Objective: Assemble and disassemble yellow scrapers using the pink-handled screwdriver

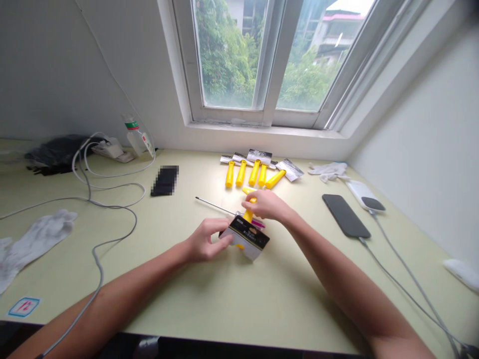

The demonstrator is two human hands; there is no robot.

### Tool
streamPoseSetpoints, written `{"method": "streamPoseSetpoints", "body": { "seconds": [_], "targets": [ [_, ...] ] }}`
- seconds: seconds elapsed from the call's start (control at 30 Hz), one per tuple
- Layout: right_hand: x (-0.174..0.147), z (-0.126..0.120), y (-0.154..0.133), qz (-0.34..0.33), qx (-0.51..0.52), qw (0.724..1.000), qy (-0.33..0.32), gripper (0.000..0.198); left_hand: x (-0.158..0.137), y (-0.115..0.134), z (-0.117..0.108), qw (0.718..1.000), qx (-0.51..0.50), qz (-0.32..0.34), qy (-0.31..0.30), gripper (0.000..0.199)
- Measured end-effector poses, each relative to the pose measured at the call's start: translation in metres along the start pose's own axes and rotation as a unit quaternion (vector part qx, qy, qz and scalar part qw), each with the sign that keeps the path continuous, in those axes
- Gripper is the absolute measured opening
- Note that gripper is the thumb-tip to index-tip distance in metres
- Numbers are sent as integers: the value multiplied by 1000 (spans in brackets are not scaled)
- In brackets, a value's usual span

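A yellow-handled tool with a black-and-white packaging card (pixel 255 238) at its near end is held between my hands above the table. My left hand (pixel 209 239) pinches the card's left edge between thumb and fingers. Around the yellow handle (pixel 248 215) are the closed fingers of my right hand (pixel 267 204). The card hides the tool's working end. Just behind lies a screwdriver (pixel 215 205) with a thin metal shaft; its clear and magenta handle is partly covered by the card. Farther back, several similar yellow-handled tools (pixel 241 173) with cards rest in a row.
On the right lie a black phone (pixel 346 215), a white power bank (pixel 364 195) and white gloves (pixel 329 171). Leftward are a dark pixelated item (pixel 164 180), loose cables (pixel 98 202), a bottle (pixel 136 137), a power strip (pixel 112 149) and another white glove (pixel 41 239).
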State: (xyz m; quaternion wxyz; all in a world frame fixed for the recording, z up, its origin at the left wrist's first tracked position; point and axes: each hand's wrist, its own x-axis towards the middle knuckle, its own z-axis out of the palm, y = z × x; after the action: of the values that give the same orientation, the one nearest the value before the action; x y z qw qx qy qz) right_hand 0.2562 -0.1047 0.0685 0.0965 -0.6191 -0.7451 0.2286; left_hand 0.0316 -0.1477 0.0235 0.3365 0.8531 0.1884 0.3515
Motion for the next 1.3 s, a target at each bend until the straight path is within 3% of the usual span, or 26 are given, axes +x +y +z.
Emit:
{"method": "streamPoseSetpoints", "body": {
  "seconds": [0.13,0.23,0.3,0.37,0.5,0.63,0.8,0.9,0.97,1.07,1.17,1.23,1.3],
  "targets": [
    [-1,-13,6,9,13,996,92,25,-5,2,1,999,-25,21,11,14],
    [-2,-15,6,-19,48,989,138,33,-6,-10,-9,982,-56,2,178,21],
    [-2,-9,3,-47,43,987,150,33,-3,-23,-21,943,-51,-31,327,33],
    [-3,3,-1,-52,-3,992,119,33,0,-37,-34,906,-15,-67,417,34],
    [-5,22,-6,-23,-93,995,-27,43,3,-61,-56,865,92,-129,475,25],
    [-5,15,0,-14,-134,988,-71,28,0,-78,-62,861,169,-188,442,25],
    [-15,-1,14,4,-161,983,-90,28,-7,-92,-59,877,292,-239,298,27],
    [-32,5,22,13,-148,986,-75,30,-8,-91,-57,854,376,-273,235,29],
    [-47,16,28,23,-121,991,-53,36,-7,-86,-55,846,422,-248,213,38],
    [-66,31,33,49,-91,995,-6,47,-4,-76,-48,881,418,-185,119,54],
    [-75,39,33,65,-99,993,21,48,-1,-71,-41,904,377,-202,13,51],
    [-76,40,32,65,-104,992,22,48,1,-68,-38,902,370,-224,-4,46],
    [-76,39,31,63,-104,992,22,50,3,-57,-36,897,377,-227,31,44]
  ]
}}
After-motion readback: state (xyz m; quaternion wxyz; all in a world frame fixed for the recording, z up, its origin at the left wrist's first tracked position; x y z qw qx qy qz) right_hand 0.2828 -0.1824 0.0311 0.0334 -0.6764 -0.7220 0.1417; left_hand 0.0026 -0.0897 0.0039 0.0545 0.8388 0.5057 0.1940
